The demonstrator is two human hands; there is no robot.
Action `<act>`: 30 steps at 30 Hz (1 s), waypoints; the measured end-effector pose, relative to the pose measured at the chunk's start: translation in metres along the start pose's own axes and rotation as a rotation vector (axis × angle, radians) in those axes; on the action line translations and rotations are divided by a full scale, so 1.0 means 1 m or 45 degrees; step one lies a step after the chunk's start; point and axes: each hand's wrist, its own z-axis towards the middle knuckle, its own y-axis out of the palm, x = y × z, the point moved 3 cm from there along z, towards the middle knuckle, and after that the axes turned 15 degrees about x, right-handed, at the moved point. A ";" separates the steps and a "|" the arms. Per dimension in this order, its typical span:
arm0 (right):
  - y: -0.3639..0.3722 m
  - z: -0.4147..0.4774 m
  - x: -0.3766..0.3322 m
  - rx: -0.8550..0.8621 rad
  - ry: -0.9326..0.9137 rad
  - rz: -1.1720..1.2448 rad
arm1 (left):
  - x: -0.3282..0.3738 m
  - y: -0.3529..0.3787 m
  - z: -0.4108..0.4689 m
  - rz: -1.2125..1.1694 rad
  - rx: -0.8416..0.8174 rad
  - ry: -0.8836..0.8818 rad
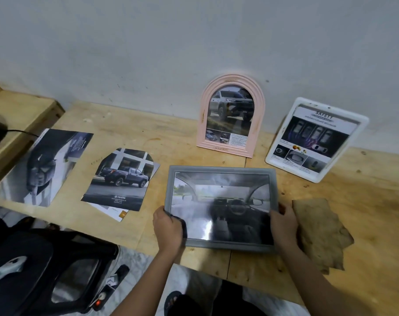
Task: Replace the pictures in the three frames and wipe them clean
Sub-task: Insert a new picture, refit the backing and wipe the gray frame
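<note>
A grey rectangular frame point(221, 171) with a car-interior picture lies tilted over the near edge of the wooden table point(171, 133). My left hand point(167, 229) grips its lower left corner and my right hand point(284, 221) grips its right side. A pink arched frame point(204, 115) with a truck picture leans upright on the wall. To its right leans a white frame point(363, 124) holding a safety sheet. A brown cloth point(317, 229) lies just right of my right hand.
Loose cut pictures lie on the left half of the table: an arch-shaped truck print point(121, 179) over other sheets and a larger dark print point(45, 165). A black stool or case point(45, 270) stands on the floor at lower left. A wooden step point(18, 115) sits far left.
</note>
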 end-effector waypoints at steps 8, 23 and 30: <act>0.041 -0.026 -0.079 -0.072 -0.219 0.396 | 0.033 -0.051 0.074 -0.245 0.192 0.103; 0.255 -0.040 -0.251 -0.137 -0.667 0.015 | 0.072 -0.083 0.381 -0.171 -0.053 0.263; 0.293 -0.026 -0.273 0.089 -0.646 -0.164 | 0.096 -0.053 0.443 -0.116 -0.234 0.339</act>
